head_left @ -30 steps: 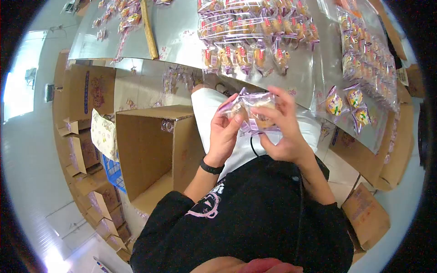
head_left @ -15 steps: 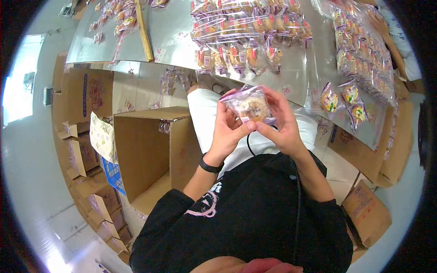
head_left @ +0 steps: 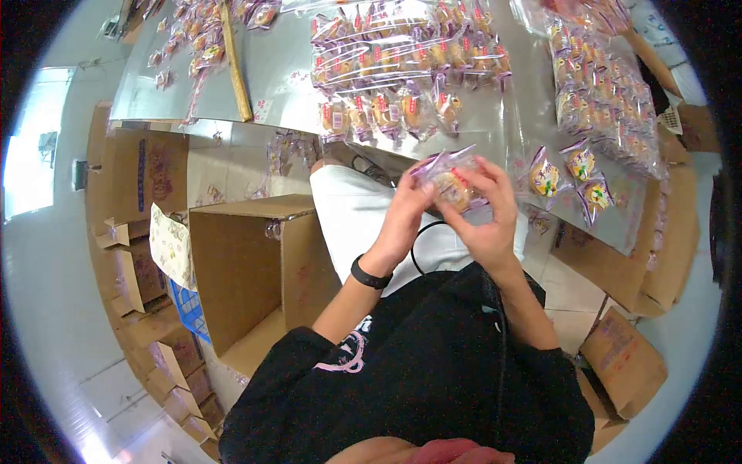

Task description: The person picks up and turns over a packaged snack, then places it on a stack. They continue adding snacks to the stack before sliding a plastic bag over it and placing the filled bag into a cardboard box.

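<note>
Between my two hands, above my lap, is a pastry [head_left: 454, 190] in a clear wrapper with purple edges and a red mark. My left hand [head_left: 402, 220] pinches the wrapper's left side. On the other side, my right hand [head_left: 493, 213] grips it with the thumb below and the fingers on top. Just beyond my hands, a row of similar wrapped pastries [head_left: 385, 114] lies along the table's near edge, behind which more are lined up under clear plastic. A few wrapped pastries with yellow and green labels [head_left: 581, 164] lie to the right.
A wooden stick [head_left: 236, 69] lies on the metal table [head_left: 284, 58], near loose wrapped pastries [head_left: 207, 35]. An open cardboard box [head_left: 239, 271] stands at my left beside a blue basket [head_left: 188, 305]. At the right, another person's arm [head_left: 653, 58] reaches over a bag of packed pastries [head_left: 599, 100].
The pastry has been turned in my hands, so a red mark now shows on its wrapper. My hands have shifted slightly right, and the whole view has moved a little.
</note>
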Demonstrator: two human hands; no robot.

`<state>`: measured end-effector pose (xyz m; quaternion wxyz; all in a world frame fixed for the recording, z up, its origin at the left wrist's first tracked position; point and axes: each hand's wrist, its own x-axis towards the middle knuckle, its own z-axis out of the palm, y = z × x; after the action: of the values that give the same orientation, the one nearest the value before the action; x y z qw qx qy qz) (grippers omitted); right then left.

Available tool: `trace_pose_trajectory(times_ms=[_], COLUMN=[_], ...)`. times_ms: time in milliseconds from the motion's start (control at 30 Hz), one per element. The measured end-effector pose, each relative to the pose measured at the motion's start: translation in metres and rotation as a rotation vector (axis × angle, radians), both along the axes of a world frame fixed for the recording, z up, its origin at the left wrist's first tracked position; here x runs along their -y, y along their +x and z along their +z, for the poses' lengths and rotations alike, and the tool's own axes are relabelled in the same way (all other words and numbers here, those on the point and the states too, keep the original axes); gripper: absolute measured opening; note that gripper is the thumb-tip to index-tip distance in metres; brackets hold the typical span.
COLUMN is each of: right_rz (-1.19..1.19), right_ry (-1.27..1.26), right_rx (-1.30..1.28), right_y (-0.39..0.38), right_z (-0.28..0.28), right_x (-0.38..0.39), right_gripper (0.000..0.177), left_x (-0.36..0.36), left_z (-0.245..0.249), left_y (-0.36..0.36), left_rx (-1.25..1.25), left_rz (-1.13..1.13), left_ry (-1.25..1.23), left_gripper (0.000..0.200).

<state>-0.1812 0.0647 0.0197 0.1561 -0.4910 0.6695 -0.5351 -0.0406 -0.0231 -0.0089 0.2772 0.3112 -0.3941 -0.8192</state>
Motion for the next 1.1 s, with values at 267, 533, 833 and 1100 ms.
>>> trace_pose_trajectory(times_ms=[267,533,833,1100], right_rz=[0.065,-0.189,-0.339,-0.365], right_ry=[0.138,0.117,0.035,0.055], right_rx=[-0.339,-0.445,-0.644,-0.742], right_y=[-0.041,-0.049,-0.046,-0.041], right_z=[0.018,0.005,-0.016,-0.024], right_x=[0.000,0.004,0.020,0.038], right_gripper=[0.050,0.049,0.053,0.057], left_x=[0.033,0.017,0.043,0.059], left_z=[0.010,0.006,0.028,0.018], left_y=[-0.027,-0.050,-0.049,-0.057], left_rx=[0.166,0.403,0.579,0.869], left_rz=[-0.003,0.026,0.140,0.039], left_ry=[-0.075,-0.730,-1.339,-1.697], left_gripper=[0.058,0.055,0.064,0.079])
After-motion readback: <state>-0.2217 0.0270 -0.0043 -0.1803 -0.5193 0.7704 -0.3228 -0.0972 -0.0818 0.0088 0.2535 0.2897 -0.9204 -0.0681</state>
